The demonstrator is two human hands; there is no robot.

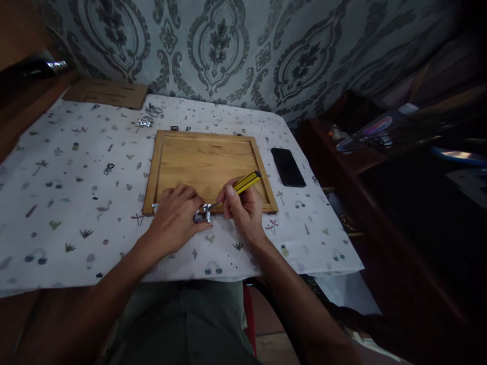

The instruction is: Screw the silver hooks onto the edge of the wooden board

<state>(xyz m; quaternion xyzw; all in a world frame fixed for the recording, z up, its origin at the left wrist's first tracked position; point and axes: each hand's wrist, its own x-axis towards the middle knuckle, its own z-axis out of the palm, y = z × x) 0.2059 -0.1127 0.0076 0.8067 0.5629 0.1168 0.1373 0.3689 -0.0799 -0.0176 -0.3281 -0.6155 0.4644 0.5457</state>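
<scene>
A wooden panel (205,159) with a raised frame lies flat on the table. At its near edge sits a shiny metal hinge (207,215). My left hand (175,215) rests over that edge, thumb and fingers closed on the hinge's left side; the fingertips are partly hidden. In my right hand (243,205) is a screwdriver (247,182) with a yellow and black handle, held slantwise. Its shaft points down and left, and the tip meets the hinge. Another small metal piece (155,207) shows at the panel's near left corner.
A black phone (288,167) lies right of the panel. Loose metal hinges (145,121) are at the back left, near a flat piece of cardboard (108,94). A patterned cloth (95,233) covers the table. To the right stands a dark red piece of furniture (335,152) bearing a plastic bottle (380,124).
</scene>
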